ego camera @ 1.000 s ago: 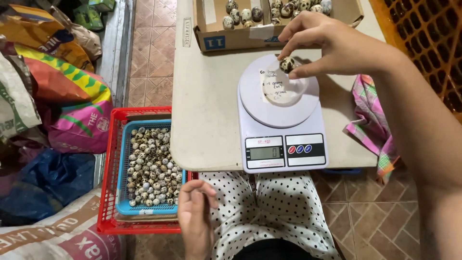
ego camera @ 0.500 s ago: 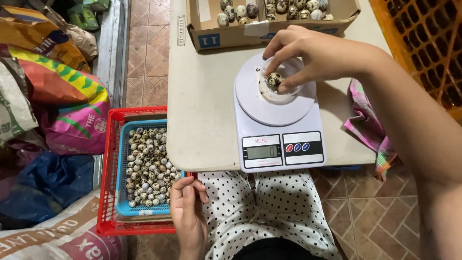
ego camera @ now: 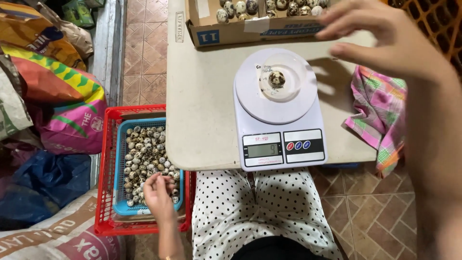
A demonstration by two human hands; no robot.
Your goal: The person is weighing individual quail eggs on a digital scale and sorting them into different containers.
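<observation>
A single speckled quail egg (ego camera: 276,78) lies on a small lid in the middle of the white kitchen scale (ego camera: 278,110), whose display is lit. My right hand (ego camera: 380,36) hovers above and to the right of the scale, fingers apart and empty. My left hand (ego camera: 159,192) reaches down over the blue tray (ego camera: 120,188) of several speckled eggs, fingertips among the eggs; whether it holds one cannot be told. The blue tray sits in a red crate (ego camera: 103,192) on the floor at my left.
A cardboard box (ego camera: 250,29) with several quail eggs stands at the table's far edge. A pink checked cloth (ego camera: 380,110) hangs off the table's right side. Colourful feed sacks (ego camera: 53,101) pile up on the left floor. An orange crate (ego camera: 440,19) is at top right.
My right hand has let go of the egg on the scale and lifted away to the right. My left hand has moved from my lap down to the tray of eggs.
</observation>
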